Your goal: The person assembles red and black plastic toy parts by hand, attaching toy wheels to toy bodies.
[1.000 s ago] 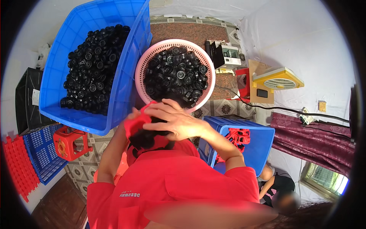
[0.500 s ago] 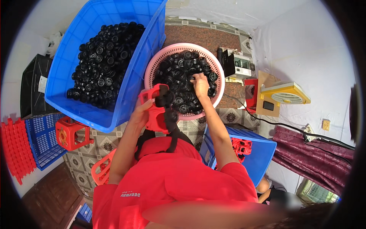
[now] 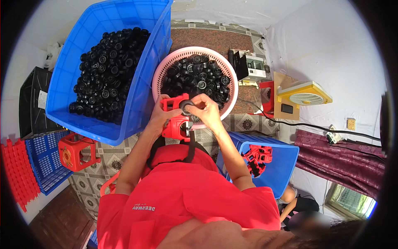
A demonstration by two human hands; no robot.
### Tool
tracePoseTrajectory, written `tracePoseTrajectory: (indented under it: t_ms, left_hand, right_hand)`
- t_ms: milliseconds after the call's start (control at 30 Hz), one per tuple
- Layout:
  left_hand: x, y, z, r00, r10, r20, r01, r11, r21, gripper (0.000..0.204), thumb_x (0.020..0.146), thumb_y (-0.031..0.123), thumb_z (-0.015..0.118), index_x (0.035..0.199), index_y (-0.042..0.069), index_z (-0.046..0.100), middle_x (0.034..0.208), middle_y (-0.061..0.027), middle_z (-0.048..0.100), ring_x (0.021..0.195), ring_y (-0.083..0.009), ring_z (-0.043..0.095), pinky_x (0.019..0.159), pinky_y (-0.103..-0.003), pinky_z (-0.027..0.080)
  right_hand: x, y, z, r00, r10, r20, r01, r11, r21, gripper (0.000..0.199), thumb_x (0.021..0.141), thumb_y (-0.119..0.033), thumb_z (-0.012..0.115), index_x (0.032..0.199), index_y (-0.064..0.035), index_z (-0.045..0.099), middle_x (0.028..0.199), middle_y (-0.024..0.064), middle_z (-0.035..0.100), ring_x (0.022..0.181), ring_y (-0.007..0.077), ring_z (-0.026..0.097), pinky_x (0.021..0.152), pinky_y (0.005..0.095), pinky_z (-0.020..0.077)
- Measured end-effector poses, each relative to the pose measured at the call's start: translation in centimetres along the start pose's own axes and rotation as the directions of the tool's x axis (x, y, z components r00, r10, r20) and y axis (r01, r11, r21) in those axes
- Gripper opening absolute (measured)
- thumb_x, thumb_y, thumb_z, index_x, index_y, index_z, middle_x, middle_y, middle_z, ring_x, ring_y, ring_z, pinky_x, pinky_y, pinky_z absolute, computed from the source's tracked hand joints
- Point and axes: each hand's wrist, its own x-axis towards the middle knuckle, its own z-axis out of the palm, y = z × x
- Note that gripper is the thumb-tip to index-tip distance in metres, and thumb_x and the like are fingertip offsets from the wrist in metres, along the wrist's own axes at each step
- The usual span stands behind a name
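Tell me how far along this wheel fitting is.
Done: a small pile of red plastic parts lies in the blue bin at the right. In hand: the left hand holds a red plastic part while the right hand presses a black wheel onto it. Left: the pink basket and large blue crate are full of black wheels.

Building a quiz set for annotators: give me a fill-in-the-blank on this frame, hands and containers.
1. The left hand holds a plastic part whose colour is ____.
2. The right hand presses a small black ____ against that part.
3. The round basket behind both hands is coloured ____.
4. The large tub of black wheels on the person's left is coloured ____.

Missing words: red; wheel; pink; blue
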Motion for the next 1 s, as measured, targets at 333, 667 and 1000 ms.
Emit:
tracePoseTrajectory:
  t_ms: [333, 667, 1000]
  left_hand:
    - [-2.8, -1.2, -0.2, 0.991, -0.023, 0.129, 0.003, 0.988, 0.156, 0.097, 0.061, 0.007, 0.088, 0.140, 0.010, 0.032, 0.123, -0.0082, 0.051, 0.114, -0.0202, 0.054, 0.098, -0.035, 0.046]
    - [-1.6, -3.4, 0.8, 0.994, -0.023, -0.110, 0.024, 1.000, 0.008, 0.076, 0.070, 0.008, 0.081, 0.132, 0.008, 0.036, 0.121, -0.0091, 0.052, 0.110, -0.0196, 0.057, 0.091, -0.033, 0.051]
    - [0.7, -0.4, 1.5, 0.965, 0.071, -0.252, -0.114, 0.980, -0.164, 0.055, 0.077, 0.005, 0.077, 0.124, 0.004, 0.048, 0.112, -0.0084, 0.059, 0.099, -0.0178, 0.062, 0.085, -0.033, 0.055]
  right_hand:
    - [-2.9, 2.2, 1.9, 0.986, 0.016, 0.164, -0.079, 0.921, 0.382, 0.080, 0.076, -0.011, 0.073, 0.146, -0.0017, 0.036, 0.130, 0.0121, 0.054, 0.117, 0.0188, 0.052, 0.102, 0.0318, 0.0404]
    - [6.7, 7.2, -7.4, 0.987, -0.141, -0.078, 0.061, 0.775, -0.629, 0.035, 0.085, -0.010, 0.061, 0.120, -0.0084, 0.062, 0.107, 0.0074, 0.064, 0.096, 0.0215, 0.060, 0.088, 0.0353, 0.0465]
    - [9.5, 10.7, -12.6, 0.908, -0.415, -0.051, 0.045, 0.218, -0.975, 0.031, 0.080, -0.006, 0.058, 0.111, -0.0091, 0.063, 0.092, 0.0071, 0.068, 0.089, 0.0233, 0.064, 0.084, 0.0397, 0.0457]
